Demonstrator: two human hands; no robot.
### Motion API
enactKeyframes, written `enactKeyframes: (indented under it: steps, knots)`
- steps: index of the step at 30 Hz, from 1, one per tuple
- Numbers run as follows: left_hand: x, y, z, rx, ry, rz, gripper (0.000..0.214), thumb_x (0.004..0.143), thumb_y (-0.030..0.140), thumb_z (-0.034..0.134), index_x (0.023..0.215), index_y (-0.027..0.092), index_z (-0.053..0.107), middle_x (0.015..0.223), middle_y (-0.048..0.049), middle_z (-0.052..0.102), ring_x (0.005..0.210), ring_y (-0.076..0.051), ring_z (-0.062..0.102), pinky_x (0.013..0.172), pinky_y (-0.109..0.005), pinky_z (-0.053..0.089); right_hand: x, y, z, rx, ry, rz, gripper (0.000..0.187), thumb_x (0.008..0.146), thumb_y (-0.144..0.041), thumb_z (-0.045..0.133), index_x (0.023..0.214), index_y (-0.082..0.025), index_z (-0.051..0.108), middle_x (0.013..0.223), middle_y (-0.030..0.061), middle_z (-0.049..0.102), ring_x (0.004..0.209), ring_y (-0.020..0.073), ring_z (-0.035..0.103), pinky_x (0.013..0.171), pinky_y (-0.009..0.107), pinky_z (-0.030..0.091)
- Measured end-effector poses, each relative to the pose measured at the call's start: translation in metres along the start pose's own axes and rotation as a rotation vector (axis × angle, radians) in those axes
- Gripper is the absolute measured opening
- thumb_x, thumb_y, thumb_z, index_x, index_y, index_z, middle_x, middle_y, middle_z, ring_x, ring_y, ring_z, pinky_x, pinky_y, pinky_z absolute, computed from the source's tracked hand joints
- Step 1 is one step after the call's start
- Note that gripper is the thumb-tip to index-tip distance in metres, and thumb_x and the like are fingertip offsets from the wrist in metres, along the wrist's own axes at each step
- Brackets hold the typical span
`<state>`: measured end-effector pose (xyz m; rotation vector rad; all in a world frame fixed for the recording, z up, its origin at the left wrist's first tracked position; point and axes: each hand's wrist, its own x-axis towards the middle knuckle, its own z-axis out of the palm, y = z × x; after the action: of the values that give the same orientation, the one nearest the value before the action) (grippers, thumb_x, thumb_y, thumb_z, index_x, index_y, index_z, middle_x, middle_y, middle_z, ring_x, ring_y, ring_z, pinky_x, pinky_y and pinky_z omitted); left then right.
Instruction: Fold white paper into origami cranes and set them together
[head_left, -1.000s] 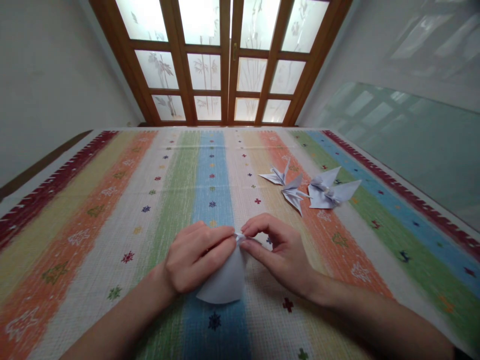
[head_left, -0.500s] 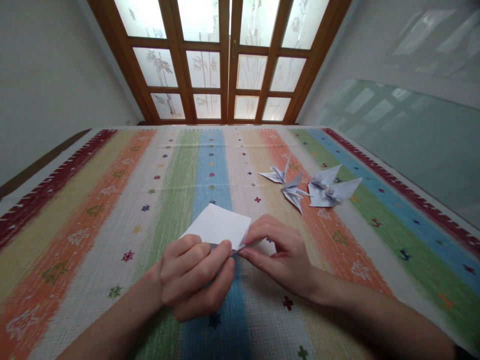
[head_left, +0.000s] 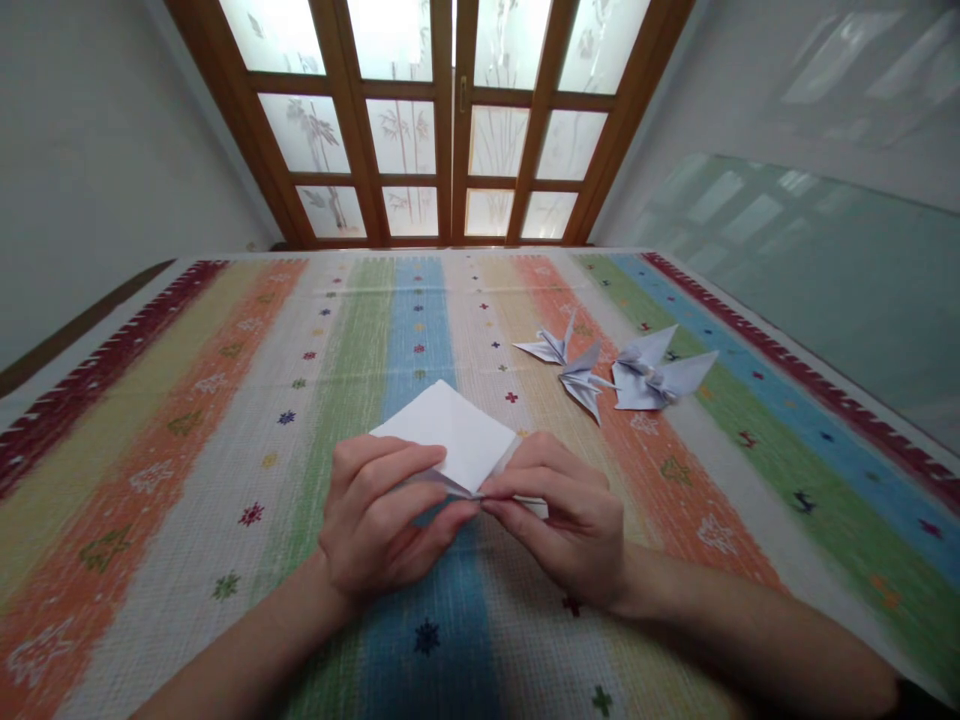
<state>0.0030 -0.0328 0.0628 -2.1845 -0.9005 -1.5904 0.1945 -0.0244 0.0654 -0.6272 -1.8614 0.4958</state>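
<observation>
A folded sheet of white paper (head_left: 457,430) is held between my two hands, its square face turned with one corner pointing away from me. My left hand (head_left: 390,510) grips its left side, fingers on top and thumb near the close corner. At that close corner, my right hand (head_left: 562,515) pinches the paper between thumb and forefinger. A small pale flap shows behind the right fingers. The folds beneath the top layer are hidden.
Several folded paper cranes lie to the right beyond my hands, among them a larger crane (head_left: 652,375) and a smaller crane (head_left: 581,380). A striped tablecloth (head_left: 292,500) covers the table. Wooden glazed doors (head_left: 450,120) stand behind its far edge.
The paper's far corner has shifted up and to the right. My left fingers have opened out along its left side, while my right hand keeps pinching the near corner.
</observation>
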Motion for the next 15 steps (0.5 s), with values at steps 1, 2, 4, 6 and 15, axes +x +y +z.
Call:
enactKeyframes:
  steps: [1,2,4,6,15]
  knots:
    - [0.0004,-0.0004,0.0,-0.008,-0.024,-0.004,0.015,0.081,0.025,0.073,0.088,0.021,0.06,0.093,-0.0043,0.071,0.084,-0.018,0.063,0.073,-0.034,0.053,0.0004,-0.0002,-0.0003,-0.005,0.0,-0.009,0.014,0.085,-0.013,0.066,0.094,-0.022,0.071,0.074,0.0015,0.068,0.07,0.0151,0.062,0.066,0.031,0.05]
    - [0.0008,-0.0008,0.0001,-0.018,-0.054,-0.006,0.012,0.082,0.024,0.072,0.088,0.02,0.062,0.093,-0.0049,0.072,0.085,-0.019,0.064,0.074,-0.034,0.053,0.0007,-0.0004,-0.0005,-0.013,0.0,-0.015,0.015,0.085,-0.012,0.066,0.095,-0.023,0.072,0.074,0.0014,0.067,0.069,0.015,0.062,0.066,0.031,0.05]
    - [0.0013,-0.0012,0.0006,-0.049,-0.097,-0.021,0.012,0.082,0.02,0.072,0.09,0.019,0.064,0.092,-0.005,0.073,0.087,-0.02,0.065,0.074,-0.035,0.054,0.001,-0.0007,-0.0008,-0.033,0.012,-0.018,0.018,0.085,-0.011,0.065,0.096,-0.023,0.072,0.074,0.0014,0.066,0.069,0.0149,0.061,0.065,0.031,0.05]
    - [0.0013,-0.0006,0.0013,-0.07,-0.11,-0.043,0.013,0.081,0.017,0.073,0.092,0.02,0.065,0.091,-0.004,0.073,0.086,-0.02,0.065,0.074,-0.035,0.055,0.0006,-0.001,-0.0009,-0.051,0.023,-0.016,0.021,0.085,-0.01,0.065,0.098,-0.024,0.073,0.073,0.0012,0.065,0.069,0.0149,0.061,0.065,0.031,0.049]
    - [0.0008,0.0032,0.0019,-0.114,-0.077,-0.091,0.009,0.082,0.014,0.07,0.086,0.022,0.066,0.088,-0.0029,0.072,0.084,-0.019,0.064,0.072,-0.036,0.054,-0.0026,-0.0011,0.0006,-0.125,0.075,-0.101,0.033,0.083,-0.007,0.062,0.107,-0.027,0.072,0.074,0.0011,0.064,0.069,0.0158,0.058,0.065,0.033,0.046]
